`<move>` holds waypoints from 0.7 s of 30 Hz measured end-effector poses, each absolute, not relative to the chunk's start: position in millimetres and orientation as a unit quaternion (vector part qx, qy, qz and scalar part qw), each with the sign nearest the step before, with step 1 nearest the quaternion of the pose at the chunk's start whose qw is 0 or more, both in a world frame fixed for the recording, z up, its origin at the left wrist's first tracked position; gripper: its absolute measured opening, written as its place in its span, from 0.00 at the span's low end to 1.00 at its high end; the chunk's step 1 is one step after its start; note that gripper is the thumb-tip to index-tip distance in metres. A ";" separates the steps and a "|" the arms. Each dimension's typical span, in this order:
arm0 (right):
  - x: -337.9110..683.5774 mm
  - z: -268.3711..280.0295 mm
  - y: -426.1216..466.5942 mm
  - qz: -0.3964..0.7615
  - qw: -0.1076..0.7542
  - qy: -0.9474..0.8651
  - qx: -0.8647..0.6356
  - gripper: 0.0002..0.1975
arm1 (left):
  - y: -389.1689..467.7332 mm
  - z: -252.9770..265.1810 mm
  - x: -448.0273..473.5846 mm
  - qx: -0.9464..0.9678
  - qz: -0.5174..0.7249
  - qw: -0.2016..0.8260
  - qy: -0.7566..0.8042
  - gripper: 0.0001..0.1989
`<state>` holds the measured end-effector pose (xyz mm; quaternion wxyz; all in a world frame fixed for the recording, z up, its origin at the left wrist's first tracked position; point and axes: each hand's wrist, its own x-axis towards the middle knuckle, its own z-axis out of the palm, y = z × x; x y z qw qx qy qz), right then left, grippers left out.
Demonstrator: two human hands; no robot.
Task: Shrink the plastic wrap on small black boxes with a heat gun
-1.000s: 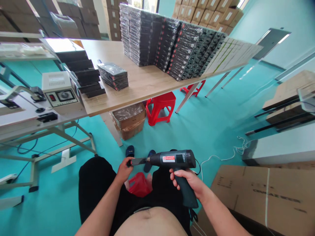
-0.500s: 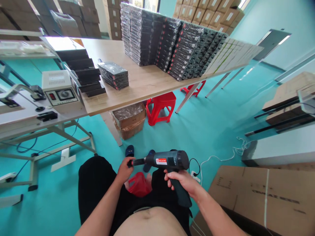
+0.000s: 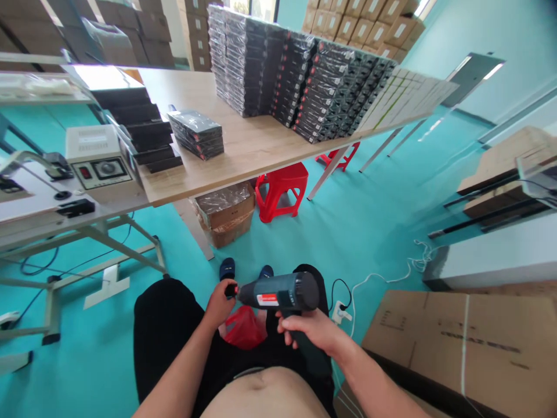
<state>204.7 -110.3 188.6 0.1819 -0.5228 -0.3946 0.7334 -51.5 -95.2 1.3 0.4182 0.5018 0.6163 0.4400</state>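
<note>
My right hand (image 3: 310, 330) is wrapped round the handle of a dark heat gun (image 3: 281, 291) with a red and white label, held level over my lap. Its nozzle points left, close to my left hand (image 3: 219, 303). The closed fingers of that left hand grip a small black piece with a red mark (image 3: 231, 291); most of it is hidden, so its kind cannot be made out. Whether the nozzle touches the piece is unclear.
A wooden table (image 3: 191, 186) ahead bears tall stacks of film-wrapped black boxes (image 3: 248, 64) and a smaller stack (image 3: 196, 133). A beige control unit (image 3: 98, 157) stands left. Red stools (image 3: 282, 188), a large carton (image 3: 435, 342) and a white cable (image 3: 374, 276) are on the floor.
My right hand has brought the heat gun left and slightly down, with its nozzle now nearer my left hand. The left hand has stayed nearly in place, still gripping the small black piece.
</note>
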 end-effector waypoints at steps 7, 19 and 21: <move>191.2 193.4 -110.4 0.709 0.169 -0.426 -0.535 0.13 | -96.2 1.0 -53.6 0.494 0.457 0.410 0.615 0.18; 187.8 186.1 -113.5 0.707 0.180 -0.452 -0.513 0.11 | -93.6 0.9 -53.7 0.493 0.467 0.401 0.615 0.18; 191.8 185.8 -110.0 0.677 0.210 -0.442 -0.550 0.11 | -94.1 -0.7 -55.0 0.485 0.469 0.399 0.620 0.19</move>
